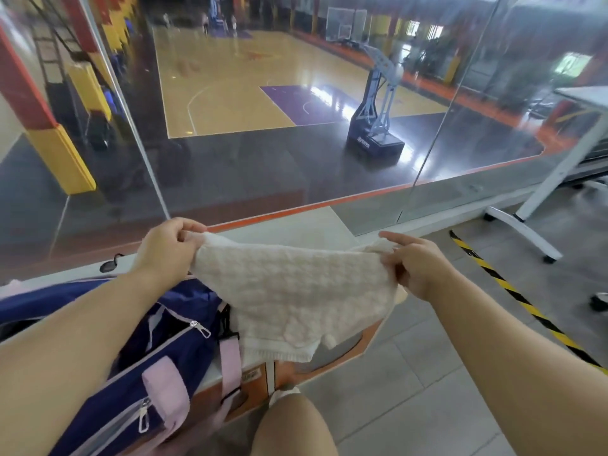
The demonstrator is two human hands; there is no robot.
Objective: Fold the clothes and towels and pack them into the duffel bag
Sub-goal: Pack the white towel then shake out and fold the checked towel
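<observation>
A cream knitted garment (296,291) hangs stretched in the air between my two hands. My left hand (167,248) pinches its upper left corner and my right hand (418,268) grips its upper right edge. Its lower part droops over the right end of a navy duffel bag (131,350) with pink straps and grey zippers. The bag lies on a white table (296,228) with an orange edge, below my left forearm. Whether the bag's main zip stands open is hidden by my arm.
A glass wall (263,126) rises just behind the table, with a basketball court beyond. To the right stand a white folding table's leg (533,232) and yellow-black floor tape (513,291). My knee (289,422) shows below. A pink cloth edge (10,287) peeks at far left.
</observation>
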